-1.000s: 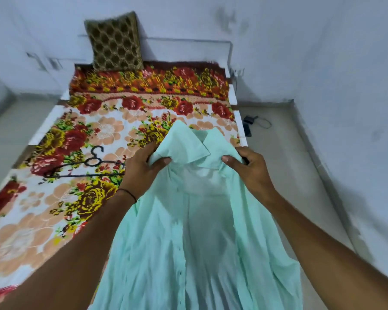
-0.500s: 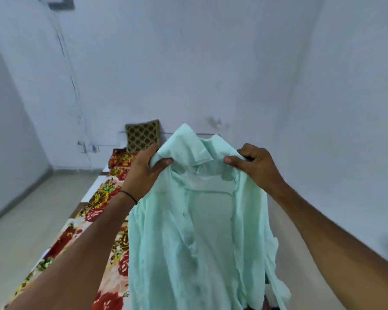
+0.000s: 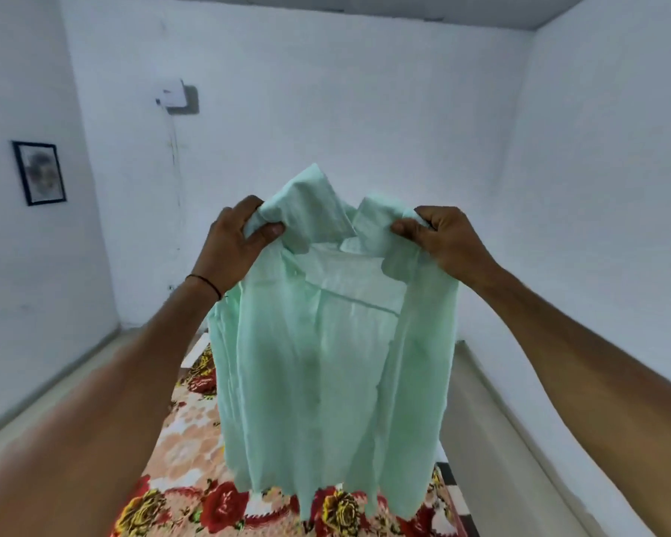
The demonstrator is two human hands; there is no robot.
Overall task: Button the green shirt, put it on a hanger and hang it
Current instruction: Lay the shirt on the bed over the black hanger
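The pale green shirt (image 3: 326,366) hangs in the air in front of me, its front open and its hem just above the bed. My left hand (image 3: 233,242) pinches the left side of the collar. On the other side, my right hand (image 3: 446,242) grips the right collar and shoulder. Both arms are stretched forward at about chest height. The hanger is out of view.
A bed with a red and yellow floral sheet (image 3: 194,509) lies below the shirt. White walls close the room on three sides. A framed picture (image 3: 39,172) hangs on the left wall, and a small white box (image 3: 175,94) is mounted on the far wall.
Both hands have lifted the shirt off the bed and up into the air. My view has tilted upward, so the hanger and the pillow have dropped out of sight.
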